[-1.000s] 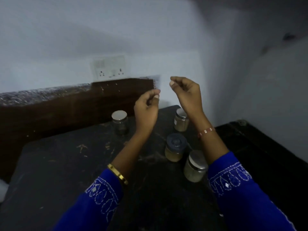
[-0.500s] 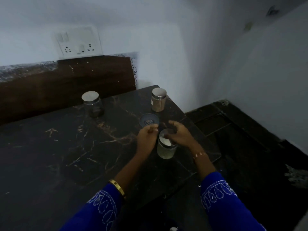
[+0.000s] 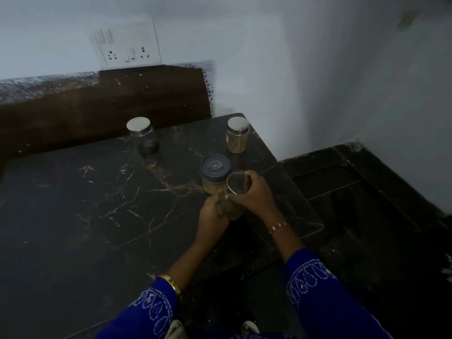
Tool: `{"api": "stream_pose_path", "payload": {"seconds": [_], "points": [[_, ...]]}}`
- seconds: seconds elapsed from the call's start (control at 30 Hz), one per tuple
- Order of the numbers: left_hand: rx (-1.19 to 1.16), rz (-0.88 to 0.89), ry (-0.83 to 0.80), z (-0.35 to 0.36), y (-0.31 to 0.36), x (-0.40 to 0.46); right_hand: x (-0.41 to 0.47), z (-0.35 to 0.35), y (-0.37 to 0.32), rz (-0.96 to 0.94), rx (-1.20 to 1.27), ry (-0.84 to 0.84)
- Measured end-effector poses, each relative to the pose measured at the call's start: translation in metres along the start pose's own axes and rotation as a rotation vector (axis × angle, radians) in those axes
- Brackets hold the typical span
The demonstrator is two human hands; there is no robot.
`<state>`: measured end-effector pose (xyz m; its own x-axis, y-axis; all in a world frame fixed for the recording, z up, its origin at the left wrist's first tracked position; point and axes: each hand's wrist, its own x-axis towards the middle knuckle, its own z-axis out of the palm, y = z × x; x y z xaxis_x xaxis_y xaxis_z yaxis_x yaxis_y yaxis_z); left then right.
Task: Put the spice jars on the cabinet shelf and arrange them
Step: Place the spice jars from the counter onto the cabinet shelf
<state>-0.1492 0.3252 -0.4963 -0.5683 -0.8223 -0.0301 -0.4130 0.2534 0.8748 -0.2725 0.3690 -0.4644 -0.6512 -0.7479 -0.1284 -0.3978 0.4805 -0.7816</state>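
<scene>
A dim corner of pale painted walls surrounds a dark stone counter (image 3: 73, 216), polished and streaked with thin tan veins. Along its back runs a brown wooden panel (image 3: 110, 101), and above that a white switch plate (image 3: 127, 46) sits on the wall. The counter's right edge ends near the side wall and drops to a lower black ledge (image 3: 354, 192), so there is little room to the right. To your left the counter stretches wide and bare.

Your hands meet near the counter's right front edge. Your left hand (image 3: 211, 216) wraps around the body of a clear glass jar (image 3: 232, 206) holding pale powder. Your right hand (image 3: 254, 192) grips its round metal lid (image 3: 236, 183), which looks tilted toward you; motion blur hides whether the lid is seated on the jar.

Just behind it, touching or nearly so, stands a second jar (image 3: 215, 174) with a dark blue plastic lid and tan contents. Farther back, near the right corner, a small cylindrical jar (image 3: 237, 138) with a flat silver cap stands alone. Well to the left of it, close to the wooden panel, stands another silver-capped jar (image 3: 143, 135) of clear glass with something dark at the bottom.

Your sleeves are blue with white stitching; a gold bangle (image 3: 170, 282) circles your left wrist and a beaded bracelet (image 3: 277, 226) your right.
</scene>
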Motion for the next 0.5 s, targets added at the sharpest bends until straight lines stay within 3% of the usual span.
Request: {"api": "stream_pose_path", "payload": {"seconds": [0.1, 0.2, 0.27, 0.37, 0.5], "points": [[0.077, 0.190, 0.019, -0.004, 0.007, 0.000, -0.004, -0.013, -0.028, -0.062, 0.045, 0.070], [0.109, 0.220, 0.109, -0.014, 0.024, 0.005, -0.009, -0.024, -0.061, -0.148, 0.121, 0.115], [0.121, 0.200, 0.229, -0.025, 0.038, 0.009, -0.012, -0.032, -0.082, -0.164, 0.199, 0.057], [0.011, 0.228, 0.347, -0.047, 0.051, 0.019, -0.013, -0.045, -0.106, -0.187, 0.324, -0.062], [-0.265, 0.237, 0.326, -0.077, 0.069, 0.026, -0.006, -0.066, -0.115, -0.266, 0.516, -0.125]]}}
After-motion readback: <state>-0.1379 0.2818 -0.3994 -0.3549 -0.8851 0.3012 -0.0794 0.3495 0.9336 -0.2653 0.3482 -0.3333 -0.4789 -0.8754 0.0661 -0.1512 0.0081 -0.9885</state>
